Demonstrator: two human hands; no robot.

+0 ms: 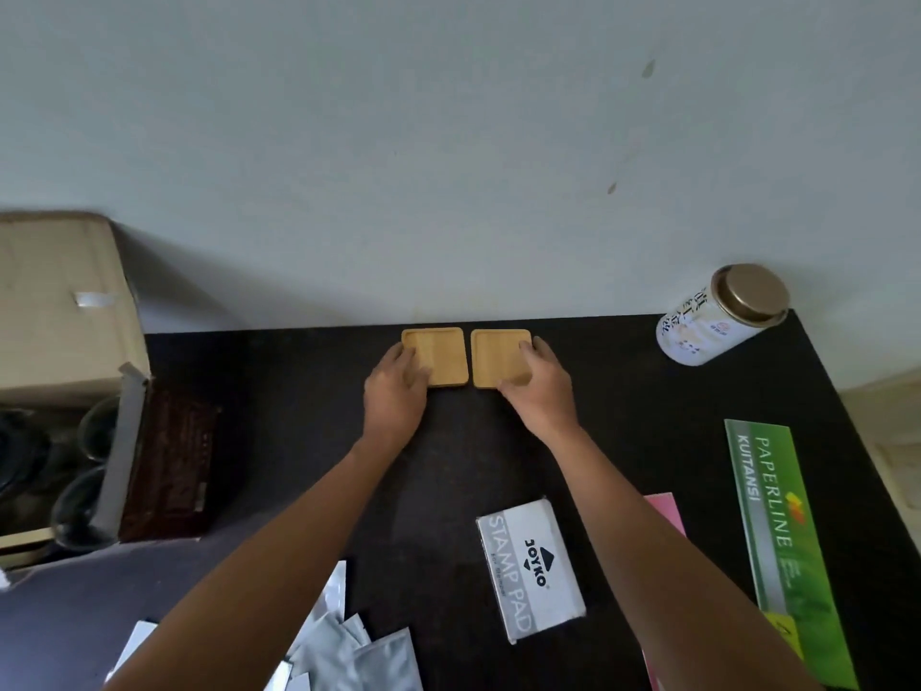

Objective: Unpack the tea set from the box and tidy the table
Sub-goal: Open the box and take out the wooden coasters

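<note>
— Right, what do you have at the far edge of the table [299, 371]?

— Two square wooden coasters with raised rims, side by side against the wall, nearly touching. My left hand [393, 396] lies on the left coaster [441, 354], fingers flat and close together over its near-left corner. My right hand [540, 386] covers the near-right part of the right coaster [498, 356], fingers bent down onto it, thumb at the near edge. I see no pinch on either one; both coasters lie flat on the dark tabletop.

— And the box?

— The cardboard box [60, 311] stands at the left end, flap raised. Dark rounded pieces [79, 511] sit in its open part; I cannot tell what they are. A brown packet [172, 466] lies just beside it, print too blurred to read.

— Any writing you can read?

— A grey box [531, 571] near me says "STAMP PAD" and "JOYKO". The green booklet [782, 541] on the right reads "PAPERLINE KUITANSI". A white tin [717, 316] with a bronze lid stands at the far right corner, with characters I cannot make out. Silver sachets [349, 650] lie at the near edge, a pink sheet [665, 511] beside the stamp pad.
</note>
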